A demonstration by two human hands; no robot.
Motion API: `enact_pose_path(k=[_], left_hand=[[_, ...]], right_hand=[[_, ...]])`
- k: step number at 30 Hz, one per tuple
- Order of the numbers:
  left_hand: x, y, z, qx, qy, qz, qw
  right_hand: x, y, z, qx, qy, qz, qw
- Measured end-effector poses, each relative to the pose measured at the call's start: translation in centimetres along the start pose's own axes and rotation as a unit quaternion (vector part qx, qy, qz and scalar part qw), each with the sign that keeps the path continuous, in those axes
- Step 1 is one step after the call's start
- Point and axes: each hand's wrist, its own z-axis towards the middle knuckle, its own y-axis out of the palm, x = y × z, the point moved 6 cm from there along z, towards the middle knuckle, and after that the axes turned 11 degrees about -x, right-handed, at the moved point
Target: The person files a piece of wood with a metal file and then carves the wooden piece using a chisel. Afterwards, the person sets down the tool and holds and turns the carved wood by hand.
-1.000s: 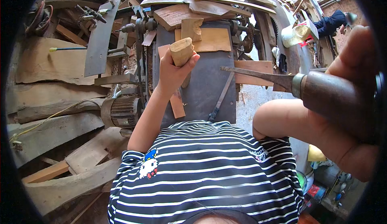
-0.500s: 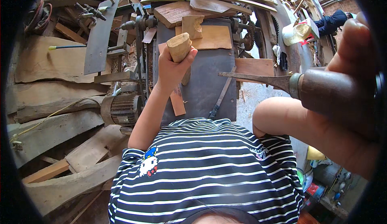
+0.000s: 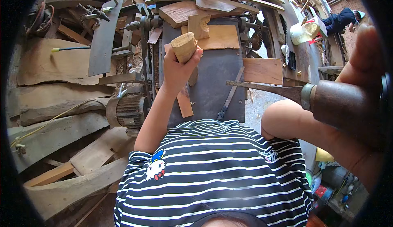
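Note:
My left hand (image 3: 177, 72) is wrapped round a pale, thick piece of wood (image 3: 184, 47) with a rounded top end, held up over the dark bench top (image 3: 215, 75). A narrower wooden part shows below the hand; whether it belongs to the same piece I cannot tell. Close to the camera at the right, my right hand (image 3: 364, 59) grips a chisel (image 3: 335, 102) by its dark wooden handle. Its narrow metal blade points left across the bench. Some of that hand's fingers fall in shadow at the picture's rim. Beneath the blade's tip lies a flat metal strip with a dark-wrapped end (image 3: 231, 94).
A notched wood block (image 3: 199, 26) and a flat board (image 3: 221, 37) lie at the bench's far end. An electric motor (image 3: 127, 110) stands left, near stacked planks (image 3: 61, 100). A toothed saw blade (image 3: 282, 26) and white bucket (image 3: 305, 32) are right. Another person (image 3: 342, 20) is farther off.
My right hand and the chisel have dropped slightly. My left hand keeps its hold on the wood piece. The whole view has shifted a little, and more of the other person shows.

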Motion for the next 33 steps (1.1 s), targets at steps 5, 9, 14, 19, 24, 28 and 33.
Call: enact_pose_path(k=[5,9,14,19,24,28,33], left_hand=[[0.3,0.4,0.0,-0.007,-0.006,0.000,1.000],[-0.1,0.0,0.2,-0.001,0.006,0.004,1.000],[-0.1,0.1,-0.1,-0.003,0.001,0.022,1.000],[0.0,0.9,0.0,-0.016,-0.011,0.001,1.000],[-1.0,0.5,-0.4,0.002,-0.011,0.013,1.000],[-0.5,1.1,0.0,-0.015,-0.008,0.021,1.000],[0.0,1.0,-0.3,-0.011,-0.023,0.022,0.999]], right_hand=[[-0.6,-0.1,-0.2,0.009,-0.016,-0.019,1.000],[-1.4,-0.5,-0.3,0.009,-0.018,-0.032,0.999],[-1.9,-1.0,0.4,0.006,-0.020,-0.049,0.999],[3.2,-3.4,0.8,-0.065,0.072,0.123,0.988],[3.7,-0.5,2.3,0.038,-0.075,-0.002,0.996],[3.5,-2.0,3.4,-0.010,-0.092,0.060,0.994],[1.4,1.7,5.2,-0.141,-0.064,0.035,0.987]])
